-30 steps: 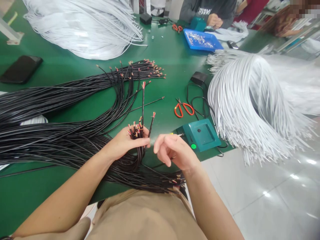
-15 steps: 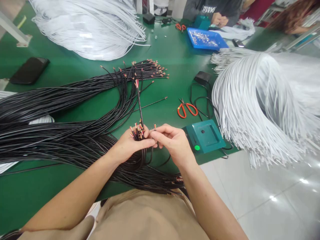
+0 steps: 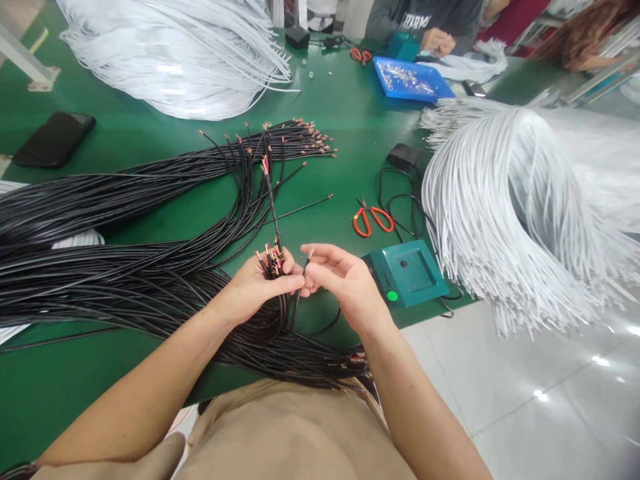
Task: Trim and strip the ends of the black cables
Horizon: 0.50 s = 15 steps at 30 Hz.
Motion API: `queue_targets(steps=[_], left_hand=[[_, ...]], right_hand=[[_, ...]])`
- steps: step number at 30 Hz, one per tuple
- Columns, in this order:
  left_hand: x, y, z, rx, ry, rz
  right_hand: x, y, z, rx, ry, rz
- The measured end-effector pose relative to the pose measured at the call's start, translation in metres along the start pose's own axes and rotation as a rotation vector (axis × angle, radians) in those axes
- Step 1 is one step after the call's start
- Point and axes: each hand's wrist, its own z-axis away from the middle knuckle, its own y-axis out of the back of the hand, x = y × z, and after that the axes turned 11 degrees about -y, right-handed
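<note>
My left hand (image 3: 250, 287) is closed around a bunch of black cables (image 3: 274, 263), their stripped ends showing red, yellow and white wires. One longer cable end (image 3: 270, 193) stands up out of that bunch, pointing away from me. My right hand (image 3: 345, 283) is close beside the left, with a single black cable (image 3: 304, 267) between its thumb and fingers. Its index finger is lifted off, and the cable's fanned wire tips poke up next to it. The left thumb tip reaches to this same cable. Exactly where the right fingers press is partly hidden.
Black cable bundles (image 3: 125, 200) cover the table's left side. White cable bundles lie behind (image 3: 175, 60) and at right (image 3: 500, 187). Red-handled cutters (image 3: 373, 219) and a green device (image 3: 413, 273) are right of my hands. A blue tray (image 3: 413, 79) stands near a co-worker's hands (image 3: 438, 43).
The right index finger has straightened and lifted away from the pinch, exposing more of the single cable, which now leans right. The left hand and its bunch have shifted slightly left.
</note>
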Motion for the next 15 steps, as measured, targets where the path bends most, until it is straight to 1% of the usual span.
queue_targets(steps=[2,5,8,10,12,13,15], left_hand=[[0.0,0.0,0.0,-0.015,-0.006,-0.009],[0.0,0.0,0.0,-0.036,-0.015,-0.017],[0.001,-0.001,0.001,-0.024,-0.003,-0.013],[0.002,-0.002,0.001,-0.017,0.015,0.0],[0.002,-0.002,0.001,-0.018,0.019,0.022],[0.002,-0.002,0.002,-0.019,0.015,0.024],[0.001,-0.001,0.002,-0.02,0.002,0.005]], right_hand=[[-0.001,0.0,0.0,-0.028,-0.022,-0.014],[0.001,-0.001,-0.002,-0.014,-0.017,-0.086],[0.004,-0.004,-0.001,-0.017,-0.036,-0.136],[0.004,-0.005,0.001,-0.008,-0.032,-0.113],[-0.002,-0.002,0.002,0.034,0.017,0.024],[-0.008,0.002,0.001,0.084,0.06,0.13],[-0.024,0.018,-0.008,0.245,0.163,0.379]])
